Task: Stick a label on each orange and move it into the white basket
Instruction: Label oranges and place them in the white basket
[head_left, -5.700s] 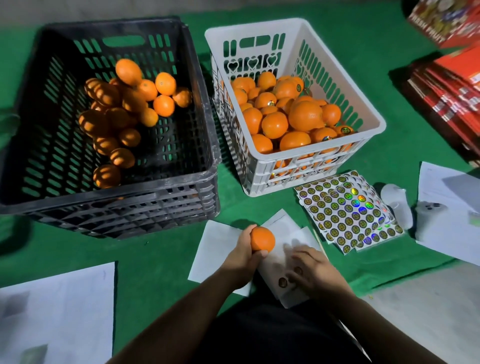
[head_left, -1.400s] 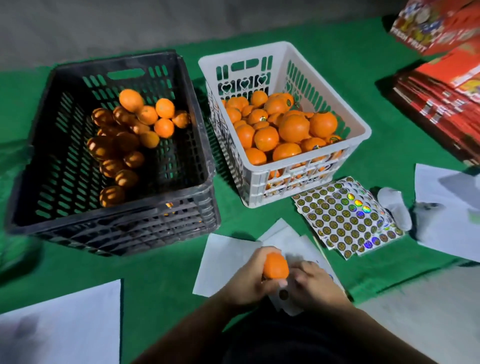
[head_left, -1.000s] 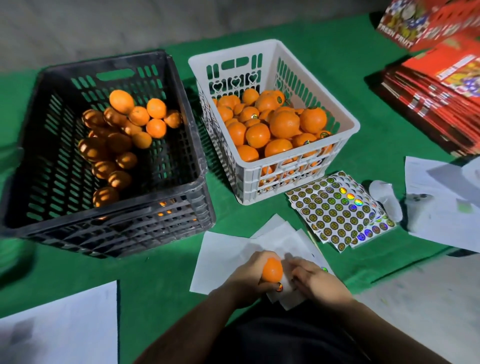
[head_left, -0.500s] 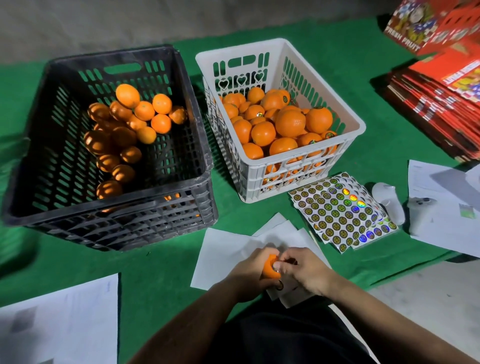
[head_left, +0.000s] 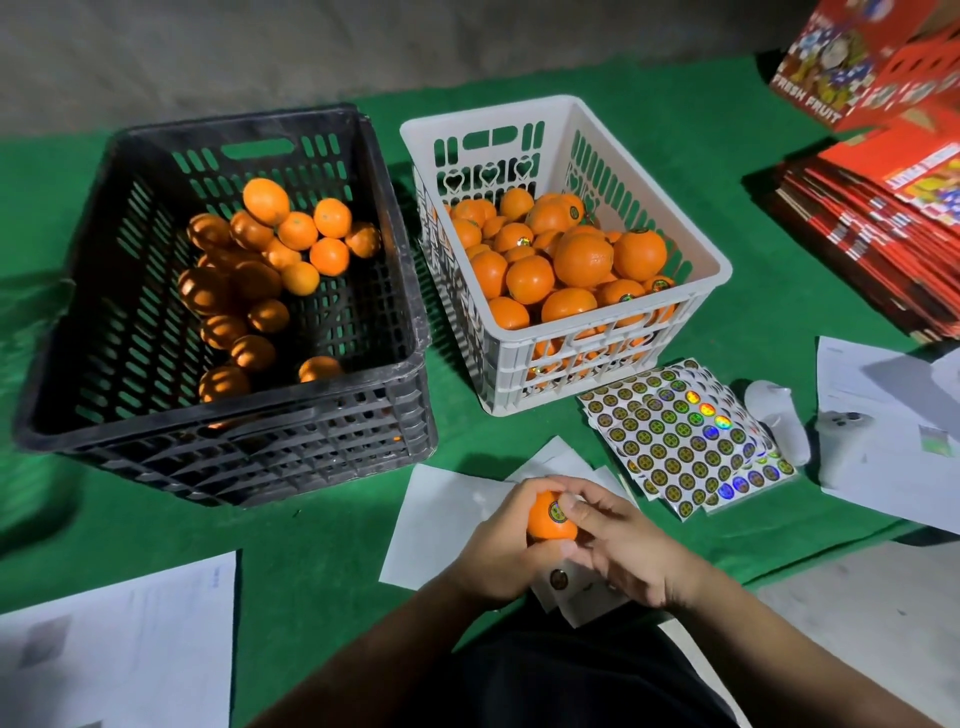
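Orange (head_left: 549, 524): gripped in curled left hand (head_left: 493, 551); right hand (head_left: 621, 543) fingers curl against it, thumb apparently pressing the label (head_left: 557, 512).

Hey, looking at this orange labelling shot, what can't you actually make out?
Head view only:
- Held orange: its sides are covered by the left hand and right hand.
- Label print: too small.
- White basket: lower oranges buried under the pile.
- Red cartons: cut off by the right edge.
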